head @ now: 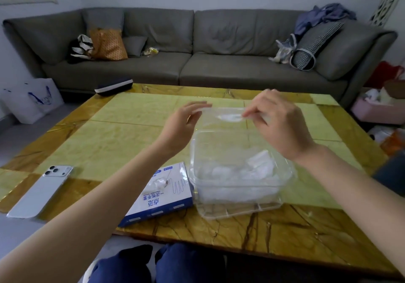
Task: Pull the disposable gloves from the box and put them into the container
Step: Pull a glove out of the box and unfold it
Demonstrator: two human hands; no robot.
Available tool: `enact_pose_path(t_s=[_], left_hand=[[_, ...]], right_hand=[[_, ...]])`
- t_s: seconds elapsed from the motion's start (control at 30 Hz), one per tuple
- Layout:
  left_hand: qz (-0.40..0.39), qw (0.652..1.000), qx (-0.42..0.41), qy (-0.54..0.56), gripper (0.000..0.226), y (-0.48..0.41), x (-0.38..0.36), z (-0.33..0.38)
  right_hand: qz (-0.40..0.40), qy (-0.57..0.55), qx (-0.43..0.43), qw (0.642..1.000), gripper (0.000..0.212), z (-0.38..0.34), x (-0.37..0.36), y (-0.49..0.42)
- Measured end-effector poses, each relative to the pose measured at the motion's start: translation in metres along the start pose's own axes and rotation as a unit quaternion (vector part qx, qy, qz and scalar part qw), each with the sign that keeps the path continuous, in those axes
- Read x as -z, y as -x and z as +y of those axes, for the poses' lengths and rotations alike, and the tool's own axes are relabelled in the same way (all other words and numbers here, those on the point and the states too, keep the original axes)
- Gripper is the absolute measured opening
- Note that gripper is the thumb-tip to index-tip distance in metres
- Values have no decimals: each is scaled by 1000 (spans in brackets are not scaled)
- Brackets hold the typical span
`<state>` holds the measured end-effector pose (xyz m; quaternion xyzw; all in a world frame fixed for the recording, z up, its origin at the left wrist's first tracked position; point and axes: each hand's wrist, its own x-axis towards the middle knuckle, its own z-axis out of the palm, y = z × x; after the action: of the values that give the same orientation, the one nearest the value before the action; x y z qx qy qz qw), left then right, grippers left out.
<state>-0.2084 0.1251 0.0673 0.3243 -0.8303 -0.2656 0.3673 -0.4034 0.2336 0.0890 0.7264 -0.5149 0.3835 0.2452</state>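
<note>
Currently a thin clear glove is stretched flat between both hands, its long axis running from 9 o'clock to 3 o'clock; which end is the cuff I cannot tell (the film is nearly see-through). The left hand pinches its 9 o'clock end between thumb and fingertips, and the right hand pinches the 3 o'clock end with curled fingers. The glove hangs in the air toward 12 o'clock of the clear container, which sits on the table and holds a crumpled heap of gloves. Just beside the container at 9 o'clock lies the blue-and-white glove box, flat, with a tuft of film poking from its opening. Farther toward 9 o'clock lies a white phone, camera side up. A grey sofa stands beyond the table at 12 o'clock.
</note>
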Motion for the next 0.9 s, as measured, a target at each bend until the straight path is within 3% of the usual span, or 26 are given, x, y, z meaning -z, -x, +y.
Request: enact_pose_path(t_s=[0.07,0.13,0.2,0.33,0.43,0.5,0.6,0.7,0.83,0.9], left_hand=[[-67,996,13,-48,45,9,-10,-19],[-125,984,-10,-130,42,14,-19,-30],[-180,960,-36,-214,38,17,-28,-37],[-268,910,-65,-310,40,10,-42,-41],[-323,883,-58,-337,59,5,-47,-42],[-317,882,-61,-342,69,2,-48,-38],[-284,901,-55,-324,63,2,-57,-28],[-327,897,-15,-296,50,6,-75,-27],[-462,815,24,-348,39,6,-103,-44],[-514,771,45,-372,37,5,-114,-51]], right_hand=[[-105,13,23,994,20,3,-6,21],[-218,15,18,976,21,2,-12,34],[-331,28,-30,943,20,-1,-19,40],[-459,35,-144,876,25,7,-42,47],[-503,7,-197,841,20,11,-56,52],[-518,-24,-216,828,17,15,-64,56],[-541,-59,-233,806,10,19,-73,62],[-555,-100,-249,787,6,23,-80,66],[-611,-157,-236,739,24,26,-83,67],[-591,-194,-253,741,22,26,-83,65]])
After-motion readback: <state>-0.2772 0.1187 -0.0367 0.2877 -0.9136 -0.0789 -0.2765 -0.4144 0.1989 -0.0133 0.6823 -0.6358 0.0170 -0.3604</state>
